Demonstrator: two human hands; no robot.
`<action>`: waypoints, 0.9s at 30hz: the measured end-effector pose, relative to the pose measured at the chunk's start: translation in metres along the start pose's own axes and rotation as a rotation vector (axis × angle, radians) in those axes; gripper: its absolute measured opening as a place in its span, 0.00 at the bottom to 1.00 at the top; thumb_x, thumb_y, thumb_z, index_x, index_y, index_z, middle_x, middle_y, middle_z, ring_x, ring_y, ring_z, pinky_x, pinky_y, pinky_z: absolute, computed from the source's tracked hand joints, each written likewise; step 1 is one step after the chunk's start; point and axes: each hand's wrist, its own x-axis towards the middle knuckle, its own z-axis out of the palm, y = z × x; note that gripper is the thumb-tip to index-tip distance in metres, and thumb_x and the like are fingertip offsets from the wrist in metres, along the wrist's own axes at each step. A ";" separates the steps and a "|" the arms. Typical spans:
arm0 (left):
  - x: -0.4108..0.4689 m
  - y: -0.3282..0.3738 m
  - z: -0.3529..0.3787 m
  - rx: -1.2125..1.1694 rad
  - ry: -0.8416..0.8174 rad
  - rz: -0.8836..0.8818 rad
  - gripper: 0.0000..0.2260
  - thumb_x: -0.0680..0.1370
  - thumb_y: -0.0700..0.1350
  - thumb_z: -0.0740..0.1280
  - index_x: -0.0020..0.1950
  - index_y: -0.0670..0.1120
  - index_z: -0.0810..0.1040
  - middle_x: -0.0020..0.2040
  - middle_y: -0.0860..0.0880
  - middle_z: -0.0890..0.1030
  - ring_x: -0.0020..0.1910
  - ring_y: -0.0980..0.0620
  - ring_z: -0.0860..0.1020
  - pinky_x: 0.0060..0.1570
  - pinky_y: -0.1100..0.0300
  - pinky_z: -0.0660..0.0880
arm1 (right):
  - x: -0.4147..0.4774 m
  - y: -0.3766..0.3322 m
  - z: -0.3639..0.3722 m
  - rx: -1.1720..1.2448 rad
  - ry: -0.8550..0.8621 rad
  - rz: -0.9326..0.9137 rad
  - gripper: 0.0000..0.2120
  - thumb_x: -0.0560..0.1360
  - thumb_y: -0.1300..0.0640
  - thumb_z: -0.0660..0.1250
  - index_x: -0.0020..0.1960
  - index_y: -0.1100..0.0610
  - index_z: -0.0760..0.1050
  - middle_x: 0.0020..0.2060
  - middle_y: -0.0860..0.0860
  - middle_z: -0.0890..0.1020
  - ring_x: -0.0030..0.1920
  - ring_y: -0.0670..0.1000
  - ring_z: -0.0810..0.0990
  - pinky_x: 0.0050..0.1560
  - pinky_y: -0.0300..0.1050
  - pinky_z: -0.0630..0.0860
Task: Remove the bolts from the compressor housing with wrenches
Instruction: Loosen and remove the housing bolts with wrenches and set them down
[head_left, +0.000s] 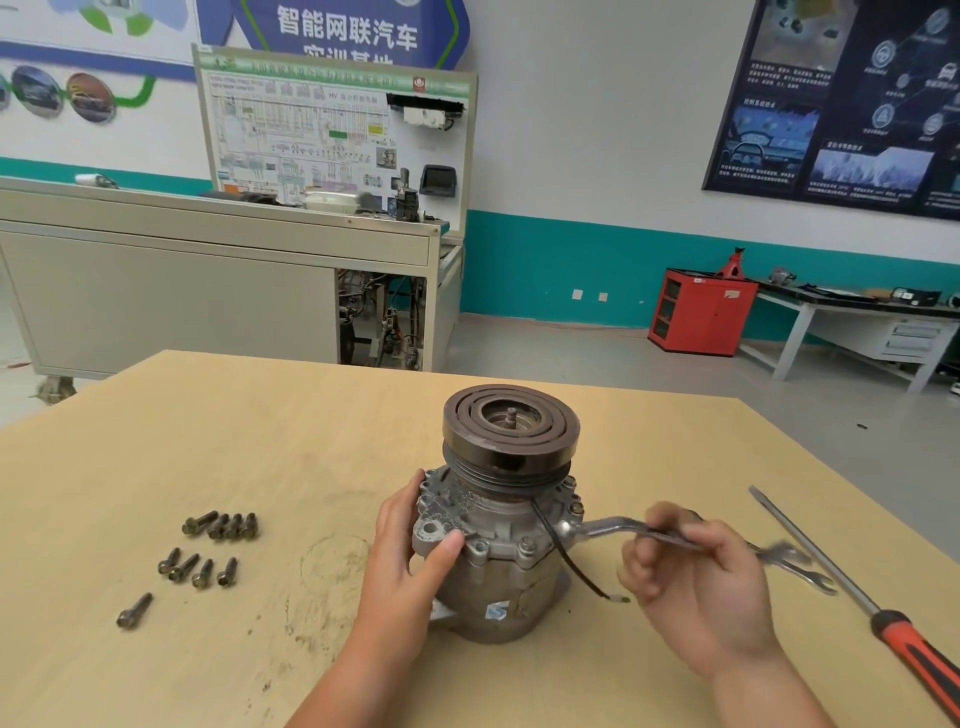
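Note:
A grey metal compressor (498, 571) stands upright on the wooden table (182, 415), its dark pulley (511, 423) on top. My left hand (410, 545) grips the housing's left flange, thumb across the front. My right hand (691, 566) holds the shaft of a silver wrench (602, 530), whose ring end sits on a bolt at the housing's right flange. A bolt head (527, 544) shows on the front flange. A black wire (566, 561) hangs down the housing's front. Several removed bolts (208, 545) lie on the table to the left.
A second open-end wrench (800, 566) lies right of my right hand. A long screwdriver with a red and black handle (883, 618) lies along the table's right edge. Beyond the table stand a grey training bench, a red cabinet and a workbench.

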 end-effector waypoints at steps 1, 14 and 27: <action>0.001 -0.001 -0.002 -0.008 -0.019 -0.008 0.31 0.63 0.65 0.65 0.66 0.64 0.65 0.64 0.65 0.69 0.61 0.75 0.67 0.56 0.73 0.66 | -0.011 0.006 0.002 0.011 0.022 -0.049 0.22 0.43 0.48 0.80 0.32 0.59 0.82 0.26 0.59 0.80 0.24 0.52 0.77 0.23 0.34 0.68; -0.016 0.008 0.032 0.555 0.194 0.674 0.13 0.71 0.49 0.64 0.54 0.58 0.76 0.63 0.49 0.65 0.68 0.47 0.62 0.57 0.30 0.67 | -0.076 0.038 0.055 -0.644 0.119 -0.293 0.15 0.65 0.54 0.62 0.47 0.50 0.83 0.40 0.43 0.86 0.37 0.46 0.85 0.35 0.26 0.71; -0.016 0.008 0.031 0.470 0.145 0.682 0.16 0.72 0.47 0.65 0.58 0.59 0.73 0.60 0.51 0.65 0.63 0.62 0.63 0.48 0.28 0.70 | 0.038 -0.018 0.004 -0.042 -0.142 0.108 0.08 0.67 0.54 0.70 0.34 0.58 0.78 0.20 0.49 0.67 0.21 0.44 0.61 0.23 0.36 0.63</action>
